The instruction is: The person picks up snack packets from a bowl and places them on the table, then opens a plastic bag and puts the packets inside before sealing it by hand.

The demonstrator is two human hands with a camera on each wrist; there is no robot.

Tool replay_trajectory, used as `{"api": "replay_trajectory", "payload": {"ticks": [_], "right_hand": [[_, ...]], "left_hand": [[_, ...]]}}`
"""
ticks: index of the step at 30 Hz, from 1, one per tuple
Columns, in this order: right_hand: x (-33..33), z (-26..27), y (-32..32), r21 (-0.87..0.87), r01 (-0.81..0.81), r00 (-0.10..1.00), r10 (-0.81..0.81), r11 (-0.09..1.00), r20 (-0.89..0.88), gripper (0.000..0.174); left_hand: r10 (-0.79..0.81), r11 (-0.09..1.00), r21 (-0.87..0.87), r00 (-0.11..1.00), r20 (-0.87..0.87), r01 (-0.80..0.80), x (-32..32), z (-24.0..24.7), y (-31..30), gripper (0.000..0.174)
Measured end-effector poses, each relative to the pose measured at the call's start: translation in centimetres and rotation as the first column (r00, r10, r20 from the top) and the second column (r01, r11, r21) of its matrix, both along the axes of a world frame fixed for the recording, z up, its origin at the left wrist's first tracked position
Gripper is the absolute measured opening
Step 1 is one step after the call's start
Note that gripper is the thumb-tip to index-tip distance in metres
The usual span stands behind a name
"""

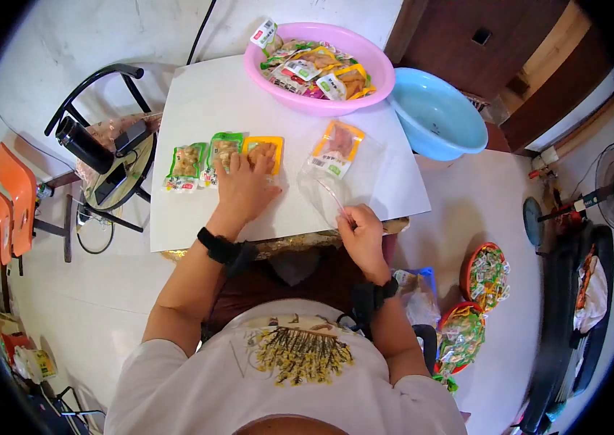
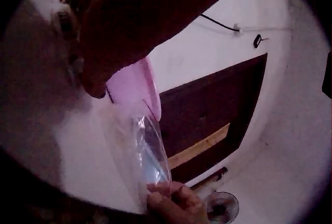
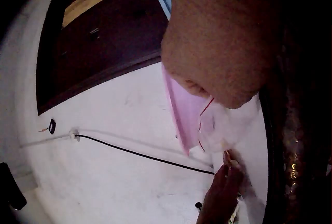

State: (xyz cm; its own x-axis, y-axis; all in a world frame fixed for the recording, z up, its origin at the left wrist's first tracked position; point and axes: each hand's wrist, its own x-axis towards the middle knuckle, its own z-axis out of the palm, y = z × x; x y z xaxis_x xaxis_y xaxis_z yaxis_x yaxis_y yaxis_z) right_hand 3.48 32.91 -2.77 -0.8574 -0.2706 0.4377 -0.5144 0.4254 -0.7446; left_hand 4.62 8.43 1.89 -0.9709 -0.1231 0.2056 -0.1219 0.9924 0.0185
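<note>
White tabletop (image 1: pixel 209 98), pink tub (image 1: pixel 314 106) at far edge. Clear bag (image 1: pixel 329 192) on tub's near side, packet (image 1: pixel 336 138) seemingly inside. Hands apart: right hand (image 1: pixel 361 235) pinches bag's near edge; left hand (image 1: pixel 244 192) spread loosely over row of packs (image 1: pixel 186 163), left of tub, nearer the person. Bag probably light, limp, slippery; hold by red-lined edge. Packs likely soft; best taken by flat seals.
</note>
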Motion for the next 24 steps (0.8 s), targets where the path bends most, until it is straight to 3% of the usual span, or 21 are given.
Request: {"api": "replay_trajectory", "payload": {"ticks": [3, 6, 9, 11, 12, 14, 18, 21, 22, 24], "right_hand": [[0.1, 0.2, 0.2, -0.014, -0.016, 1.000, 0.016, 1.000, 0.007, 0.010], [0.1, 0.3, 0.3, -0.028, -0.030, 0.999, 0.032, 0.999, 0.043, 0.011], [0.3, 0.6, 0.4, -0.019, -0.033, 0.997, 0.034, 0.999, 0.076, 0.012], [0.5, 0.4, 0.4, -0.031, -0.026, 0.996, 0.028, 0.999, 0.079, 0.015], [0.5, 0.6, 0.4, 0.025, 0.008, 1.000, -0.008, 1.000, -0.005, 0.016], [0.8, 1.2, 0.5, 0.128, 0.087, 0.983, -0.064, 0.988, -0.174, 0.018], [1.2, 1.6, 0.9, 0.166, 0.130, 0.980, -0.102, 0.977, -0.172, 0.015], [1.2, 1.1, 1.2, 0.124, 0.108, 0.989, -0.094, 0.986, -0.117, 0.011], [1.2, 1.2, 1.0, 0.100, 0.112, 0.988, -0.100, 0.989, -0.120, 0.010], [1.3, 1.5, 0.8, 0.070, 0.123, 0.986, -0.114, 0.990, -0.125, 0.009]], "left_hand": [[-0.122, 0.992, 0.003, 0.987, -0.108, 0.123, 0.9, -1.4, 0.4, 0.063], [-0.171, 0.985, 0.007, 0.982, -0.082, 0.172, 1.5, -1.3, 0.7, 0.059], [-0.075, 0.957, 0.283, 0.997, 0.026, 0.064, 1.4, -1.0, 0.0, 0.058], [0.010, 0.947, 0.319, 0.994, 0.105, -0.043, 1.6, 0.5, -0.1, 0.057], [0.049, 0.938, 0.332, 0.988, 0.147, -0.096, 1.6, 1.1, -0.1, 0.057], [0.065, 0.911, 0.403, 0.996, 0.057, -0.082, 2.2, 0.7, -0.4, 0.055], [0.033, 0.826, 0.563, 0.999, 0.010, -0.032, 3.2, -1.6, -2.7, 0.046], [0.035, 0.590, 0.806, 0.999, 0.022, -0.039, 4.5, -1.8, -4.1, 0.041], [0.102, 0.340, 0.915, 0.976, 0.192, -0.216, 5.3, 0.3, -3.4, 0.033], [0.089, 0.201, 0.953, 0.973, 0.212, -0.226, 6.6, 2.0, -3.4, 0.023]]}}
